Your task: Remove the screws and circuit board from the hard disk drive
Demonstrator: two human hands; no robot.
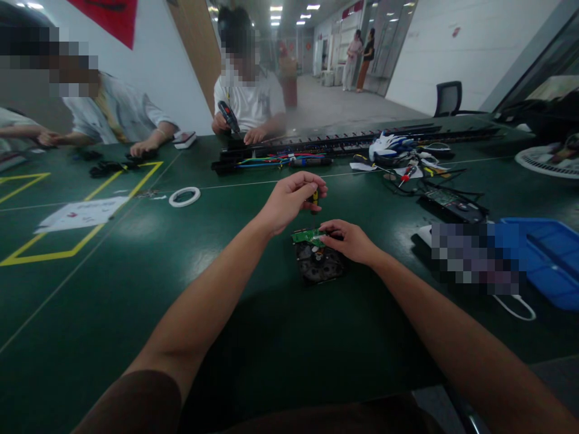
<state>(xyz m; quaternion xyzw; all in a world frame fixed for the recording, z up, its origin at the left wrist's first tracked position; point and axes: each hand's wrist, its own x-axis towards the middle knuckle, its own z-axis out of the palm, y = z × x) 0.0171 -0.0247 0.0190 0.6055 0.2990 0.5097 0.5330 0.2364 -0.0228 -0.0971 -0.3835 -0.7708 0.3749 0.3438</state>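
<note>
One yellow-and-black tool (pixel 315 198), seemingly a screwdriver, was grasped in the curled fingers of the left hand (pixel 292 202) in the head view, upright above a green circuit board (pixel 307 235). That board lay across the far end of a dark boxy device (pixel 319 266), flat on the green table (pixel 271 343). The right hand (pixel 347 239) touched the board's right end with thumb and fingertips; whether they pinched it could not be told. Leftward lay a white ring (pixel 184 197); rightward, a blue tray (pixel 543 259). Opposite, a co-worker (pixel 248 99) held a power driver (pixel 228 116).
</note>
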